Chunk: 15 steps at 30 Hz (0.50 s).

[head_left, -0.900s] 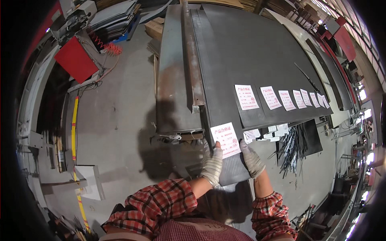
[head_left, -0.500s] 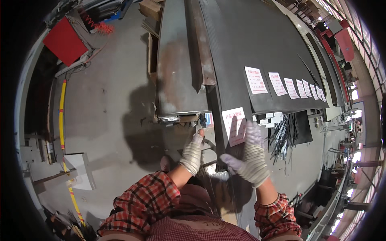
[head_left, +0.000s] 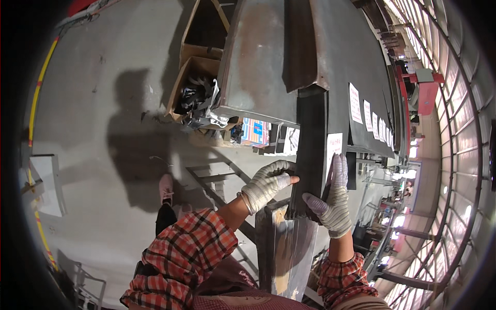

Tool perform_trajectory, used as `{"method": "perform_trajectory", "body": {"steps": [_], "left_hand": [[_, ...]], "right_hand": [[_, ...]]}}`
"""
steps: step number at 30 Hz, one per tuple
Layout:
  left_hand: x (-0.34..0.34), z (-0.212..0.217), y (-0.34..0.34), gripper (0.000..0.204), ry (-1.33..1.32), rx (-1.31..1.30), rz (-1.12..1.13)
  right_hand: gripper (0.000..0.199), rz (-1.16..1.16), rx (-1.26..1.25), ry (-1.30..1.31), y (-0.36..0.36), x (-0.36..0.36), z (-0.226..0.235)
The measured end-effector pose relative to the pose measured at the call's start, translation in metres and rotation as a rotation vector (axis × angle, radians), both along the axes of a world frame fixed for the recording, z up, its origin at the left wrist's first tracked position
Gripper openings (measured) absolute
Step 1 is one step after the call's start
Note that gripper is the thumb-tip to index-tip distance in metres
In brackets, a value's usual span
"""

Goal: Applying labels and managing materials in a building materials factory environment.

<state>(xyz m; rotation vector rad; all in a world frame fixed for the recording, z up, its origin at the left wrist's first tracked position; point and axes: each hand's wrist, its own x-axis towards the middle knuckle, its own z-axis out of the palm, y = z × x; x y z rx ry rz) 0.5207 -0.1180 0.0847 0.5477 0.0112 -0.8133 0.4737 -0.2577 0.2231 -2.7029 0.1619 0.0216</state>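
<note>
- Right of centre in the frame, the left hand point(head_left: 266, 183) in its striped knit work glove has shifted from the lower edge of the sheet stack, where it sat a moment ago, to the left edge of a long dark grey sheet-metal strip point(head_left: 308, 150); its grip is wrapped onto that edge, thumb pointing across the metal.
- Just beside it, the right hand point(head_left: 332, 199), also gloved, lies flat against the strip's right edge with fingers spread upward rather than curled; earlier it was lifted open in front of the paper labels, so it has come back down onto the metal.
- Between the two hands, the strip runs from lower centre up toward the top of the frame, its near end over a shinier grey metal panel point(head_left: 289, 253) just above the red-checked sleeves.
- Compared with the earlier views, the head has dropped closer and turned, so the strip now fills the middle, which suggests the piece is now braced on both sides.
- White paper labels point(head_left: 355, 102) line the broad dark tabletop point(head_left: 356, 57) at right; an open cardboard box point(head_left: 194, 85) of tangled metal scrap stands on the concrete floor point(head_left: 103, 129) at upper left.
</note>
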Motion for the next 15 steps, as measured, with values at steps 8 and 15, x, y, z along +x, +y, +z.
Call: {"method": "perform_trajectory", "body": {"steps": [8, 15], "left_hand": [[-0.008, -0.025, -0.021, 0.031, 0.057, -0.249, -0.018], [-0.008, -0.025, -0.025, 0.033, 0.135, -0.252, -0.006]], "right_hand": [[0.100, -0.093, 0.370, 0.030, 0.007, -0.003, 0.000], [0.100, -0.106, 0.458, 0.045, 0.006, -0.002, -0.002]]}}
